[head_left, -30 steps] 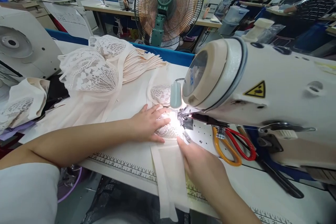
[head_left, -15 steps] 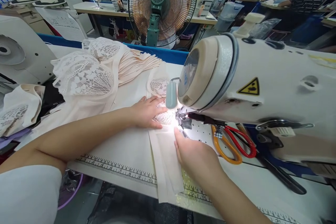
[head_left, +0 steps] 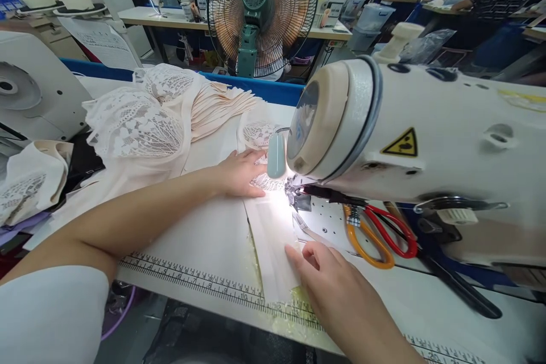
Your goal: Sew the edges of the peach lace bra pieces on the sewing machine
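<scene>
A cream bra piece (head_left: pixel 273 250) with lace cups lies under the sewing machine's (head_left: pixel 341 119) lit presser foot (head_left: pixel 296 193), its plain fabric panel reaching toward the table's front edge. My left hand (head_left: pixel 243 173) rests flat on the lace (head_left: pixel 268 182), fingers spread, just left of the foot. At the panel's right edge is my right hand (head_left: pixel 324 273), thumb on the fabric and the other fingers curled; the underside of this grip is hidden. A narrow pale strip (head_left: pixel 309 230) curves from the foot toward it. The grey-green guard (head_left: pixel 276 156) hangs above the lace.
Orange- and red-handled scissors (head_left: pixel 379 236) lie under the machine arm. Several lace bra pieces (head_left: pixel 140 119) are piled at the left, with more folded (head_left: pixel 32 182) further over. A printed ruler (head_left: pixel 187 281) runs along the front edge. Behind stands a large fan (head_left: pixel 262 11).
The fabric panel has moved away from me toward the foot, its near end now further from the front edge. My right hand has slid back toward me, while my left hand has barely moved.
</scene>
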A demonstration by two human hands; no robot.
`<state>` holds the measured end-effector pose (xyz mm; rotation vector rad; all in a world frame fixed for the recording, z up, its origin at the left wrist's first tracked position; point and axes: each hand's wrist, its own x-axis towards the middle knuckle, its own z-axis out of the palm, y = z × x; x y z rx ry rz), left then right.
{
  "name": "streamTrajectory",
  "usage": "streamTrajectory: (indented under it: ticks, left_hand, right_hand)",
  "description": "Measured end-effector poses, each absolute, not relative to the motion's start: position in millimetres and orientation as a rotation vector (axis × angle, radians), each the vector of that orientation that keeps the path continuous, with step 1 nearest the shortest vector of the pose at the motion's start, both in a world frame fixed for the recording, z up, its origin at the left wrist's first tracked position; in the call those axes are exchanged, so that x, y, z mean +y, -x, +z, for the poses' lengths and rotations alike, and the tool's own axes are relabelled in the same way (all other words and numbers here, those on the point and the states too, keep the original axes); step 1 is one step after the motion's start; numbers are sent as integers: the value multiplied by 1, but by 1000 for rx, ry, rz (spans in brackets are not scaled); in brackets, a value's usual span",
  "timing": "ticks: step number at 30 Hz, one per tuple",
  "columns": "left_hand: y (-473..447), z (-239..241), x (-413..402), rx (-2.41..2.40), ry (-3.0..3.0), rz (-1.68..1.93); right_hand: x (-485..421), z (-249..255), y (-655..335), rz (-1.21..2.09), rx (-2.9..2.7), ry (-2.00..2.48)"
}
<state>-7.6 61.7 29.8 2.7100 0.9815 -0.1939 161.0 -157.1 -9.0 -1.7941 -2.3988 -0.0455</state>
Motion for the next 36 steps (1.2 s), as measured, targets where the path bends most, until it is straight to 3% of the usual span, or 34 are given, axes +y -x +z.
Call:
streamTrajectory:
  ticks: [5, 8, 13, 28, 36]
  left_hand:
    - [7, 18, 38, 992, -2910, 117]
    - [7, 13, 3, 597, -3038, 272]
    - [10, 6, -34, 120, -3057, 240]
    - [10, 3, 6, -95, -3123, 465]
    - [7, 13, 11, -226, -3013, 308]
  right_hand:
    - [-161, -11, -166, 2, -2428, 1749]
    - [-160, -14, -165, -10, -2432, 1740]
    - [-151, -16, -160, -50, -2358, 1795]
    - [-148, -18, -163, -15, -2347, 1835]
    - [-128, 4, -157, 124, -2464, 2126]
